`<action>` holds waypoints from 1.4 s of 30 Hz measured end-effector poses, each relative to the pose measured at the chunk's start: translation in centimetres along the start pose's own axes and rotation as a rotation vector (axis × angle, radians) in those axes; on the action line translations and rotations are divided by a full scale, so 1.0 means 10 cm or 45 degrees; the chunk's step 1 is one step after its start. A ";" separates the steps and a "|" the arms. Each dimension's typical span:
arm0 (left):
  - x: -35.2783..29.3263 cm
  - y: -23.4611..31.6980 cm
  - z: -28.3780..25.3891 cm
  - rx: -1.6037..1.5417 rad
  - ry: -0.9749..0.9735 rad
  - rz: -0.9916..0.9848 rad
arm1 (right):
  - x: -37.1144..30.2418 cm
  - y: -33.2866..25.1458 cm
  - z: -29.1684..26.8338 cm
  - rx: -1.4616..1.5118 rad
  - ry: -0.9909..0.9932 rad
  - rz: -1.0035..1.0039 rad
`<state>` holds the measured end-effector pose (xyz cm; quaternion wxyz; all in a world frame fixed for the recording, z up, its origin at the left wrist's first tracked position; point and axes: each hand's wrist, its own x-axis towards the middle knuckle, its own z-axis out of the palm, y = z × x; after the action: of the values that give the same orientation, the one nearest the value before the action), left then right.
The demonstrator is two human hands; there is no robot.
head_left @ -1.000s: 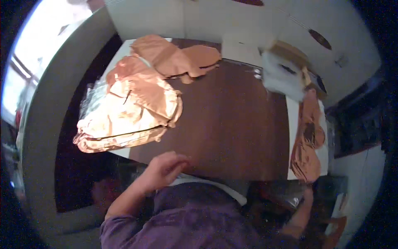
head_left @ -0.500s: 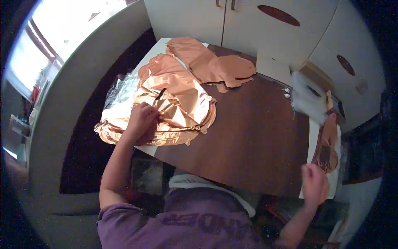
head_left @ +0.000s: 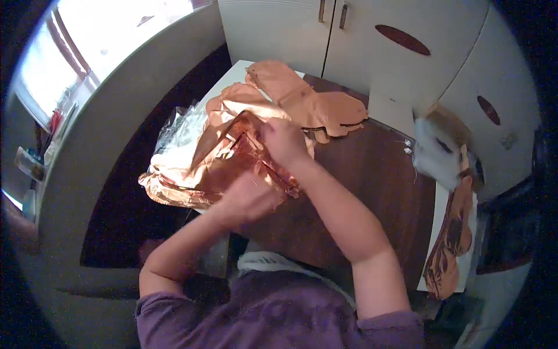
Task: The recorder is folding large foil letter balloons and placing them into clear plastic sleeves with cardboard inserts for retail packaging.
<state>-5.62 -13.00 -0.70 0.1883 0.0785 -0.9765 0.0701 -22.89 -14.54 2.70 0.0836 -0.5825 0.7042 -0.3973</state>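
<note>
Left grip [head_left: 254,196], right grip [head_left: 285,142] pinching copper foil [head_left: 229,168]; brown tabletop [head_left: 366,186] spreads right to white edge [head_left: 437,227].

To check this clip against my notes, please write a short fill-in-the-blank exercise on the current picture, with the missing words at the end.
1. The bare left hand and bare right hand are both at the crumpled, shiny copper-coloured foil on the ____ side of the brown tabletop.
2. A long, narrow copper-coloured foil piece lies along the tabletop's ____ edge.
3. The person's short cloth sleeves are ____ in colour.
4. The pale cupboard doors show ____ slim, upright handles.

Missing words: left; right; purple; two.
</note>
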 end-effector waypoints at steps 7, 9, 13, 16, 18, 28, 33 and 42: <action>0.09 -0.90 0.51 0.026 0.369 -0.543 | -0.37 0.01 -0.86 0.111 -0.091 -0.483; 0.02 -1.08 0.49 -0.013 0.210 -0.646 | -0.79 0.23 -1.04 -0.118 -0.221 -0.707; 0.20 -1.17 0.51 -0.310 -0.152 -0.817 | -1.59 0.96 -1.52 -0.432 -0.285 -1.000; 0.16 -1.26 0.47 -0.295 -0.016 -0.838 | -1.79 1.49 -1.97 -0.641 -0.356 -1.001; 0.37 -1.14 0.29 -0.222 -0.056 -0.914 | -1.79 1.69 -2.29 -0.907 -0.340 -0.878; 0.41 -1.72 0.79 -0.197 0.091 -0.932 | -2.06 1.32 -1.64 -0.814 -0.183 0.173; 0.75 -1.65 0.55 0.098 -0.172 -1.014 | -2.37 1.42 -1.75 -0.745 -0.448 -0.048; 0.50 -2.51 0.85 -0.208 -0.146 -1.180 | -2.24 1.65 -1.96 -0.515 -0.351 -0.162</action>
<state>-8.74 -39.54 -3.92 0.1512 0.4946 -0.8497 -0.1027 -39.80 14.48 -2.74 0.0354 -0.6794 0.7131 -0.1695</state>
